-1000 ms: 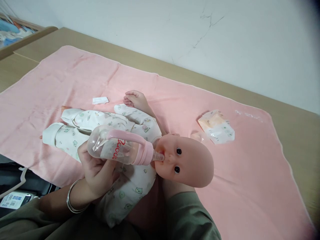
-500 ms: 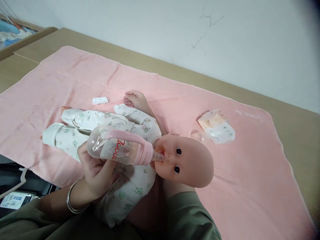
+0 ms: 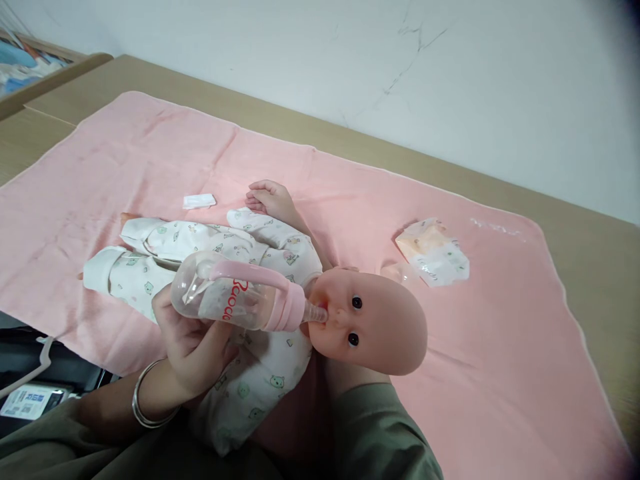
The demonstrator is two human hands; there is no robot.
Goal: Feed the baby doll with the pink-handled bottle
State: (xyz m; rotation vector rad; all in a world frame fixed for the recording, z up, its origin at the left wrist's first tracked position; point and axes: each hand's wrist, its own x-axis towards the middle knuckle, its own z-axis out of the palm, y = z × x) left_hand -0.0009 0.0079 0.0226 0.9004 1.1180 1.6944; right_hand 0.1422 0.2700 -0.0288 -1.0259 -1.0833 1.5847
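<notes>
My left hand [image 3: 193, 347] is closed around a clear baby bottle [image 3: 235, 293] with a pink handle and collar, held tilted. The bottle's teat touches the mouth of a bald baby doll [image 3: 370, 320] in a white printed outfit, lying on its back. My right forearm passes under the doll's neck. On the far side my right hand [image 3: 270, 198] rests beside the doll's sleeve, its fingers loosely bent with nothing in them.
A pink blanket [image 3: 500, 360] covers much of the wooden surface [image 3: 190, 90] by a white wall. On it lie a printed plastic packet [image 3: 433, 252], a clear cap [image 3: 399, 271] and a small white folded piece [image 3: 199, 201]. A hanger [image 3: 37, 367] is at lower left.
</notes>
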